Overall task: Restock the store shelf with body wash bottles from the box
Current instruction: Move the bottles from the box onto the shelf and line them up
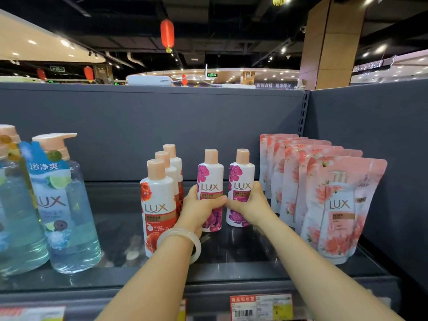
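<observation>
Two white body wash bottles with purple flowers stand upright side by side on the dark shelf [231, 269]. My left hand [199, 206] is wrapped around the left purple bottle [210, 179]. My right hand [251, 205] grips the right purple bottle [242, 177]. Both bottles rest on the shelf surface, mid-depth. A row of three white bottles with red flowers [158, 205] stands just left of my left hand. The box is not in view.
Large clear blue pump bottles [67, 205] stand at the left. A row of pink refill pouches [333, 209] leans at the right, close to my right hand. The shelf's grey back panel [162, 130] rises behind. Price tags [261, 306] line the front edge.
</observation>
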Motion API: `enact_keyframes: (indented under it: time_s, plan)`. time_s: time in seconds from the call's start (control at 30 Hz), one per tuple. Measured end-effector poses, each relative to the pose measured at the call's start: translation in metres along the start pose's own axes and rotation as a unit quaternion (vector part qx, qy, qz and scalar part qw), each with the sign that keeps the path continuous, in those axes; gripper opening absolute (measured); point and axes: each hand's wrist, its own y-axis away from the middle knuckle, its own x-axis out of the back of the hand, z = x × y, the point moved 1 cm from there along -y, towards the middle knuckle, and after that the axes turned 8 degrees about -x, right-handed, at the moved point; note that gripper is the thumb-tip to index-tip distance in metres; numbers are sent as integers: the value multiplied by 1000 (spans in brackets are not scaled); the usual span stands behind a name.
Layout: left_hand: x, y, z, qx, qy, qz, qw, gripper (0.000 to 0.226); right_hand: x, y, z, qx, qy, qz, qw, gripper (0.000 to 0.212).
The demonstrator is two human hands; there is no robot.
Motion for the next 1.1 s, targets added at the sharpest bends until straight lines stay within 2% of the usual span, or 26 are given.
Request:
enact_keyframes:
  time_s: [0.4,0.53,0.67,0.83,1.0,1.1]
  plan:
    - [0,3,-8,-18,-13,19,1000,60,0,8,4,-13,11,9,1000,71]
    - [1,13,-14,-26,-47,53,997,73,5,18,5,-35,26,0,999,71]
    - [-3,17,-17,-36,-143,90,985,63,8,24,3,-42,62,-9,997,64]
    - [-7,19,-17,-34,-167,100,980,58,7,27,0,-35,82,-13,996,64]
    - [-9,21,-18,-27,-166,105,980,64,8,30,-2,-35,89,-22,995,65]
    - [-13,27,-19,-17,-152,117,981,78,10,31,-1,-38,86,-18,995,67]
